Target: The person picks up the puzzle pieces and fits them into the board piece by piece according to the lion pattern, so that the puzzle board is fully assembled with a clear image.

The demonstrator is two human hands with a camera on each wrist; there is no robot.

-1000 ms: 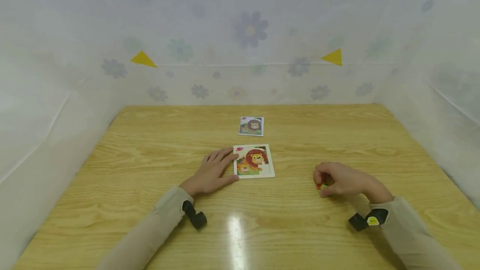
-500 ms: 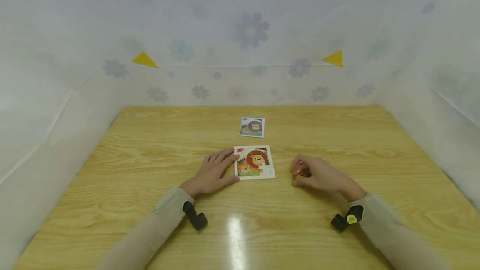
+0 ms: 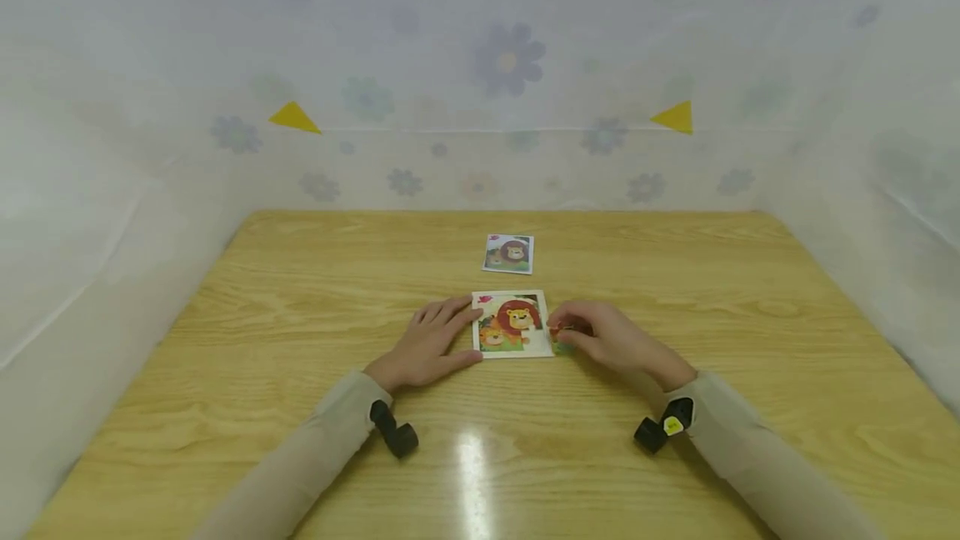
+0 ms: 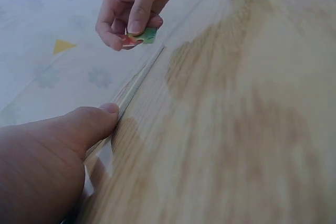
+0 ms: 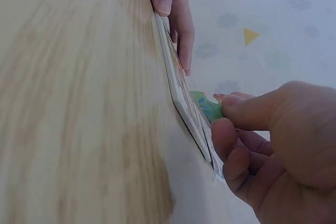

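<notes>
A square lion puzzle board [image 3: 512,324] lies flat in the middle of the wooden table [image 3: 300,298]. My left hand [image 3: 427,342] rests flat beside it, fingers and thumb against the board's left edge [image 4: 131,90]. My right hand [image 3: 596,333] hovers at the board's right edge and pinches a small green and red puzzle piece [image 4: 140,36] between thumb and fingertips. In the right wrist view the green piece [image 5: 207,107] sits just above the board's [image 5: 181,90] edge, with the left hand's fingers [image 5: 176,11] beyond it.
A small lion picture card [image 3: 509,253] lies further back on the table, behind the board. Pale flowered sheeting [image 3: 502,65] with yellow triangles [image 3: 294,117] walls the table on three sides.
My right hand has carried the puzzle piece leftward from the table's right side to the board's right edge. The left hand has stayed at the board's left edge.
</notes>
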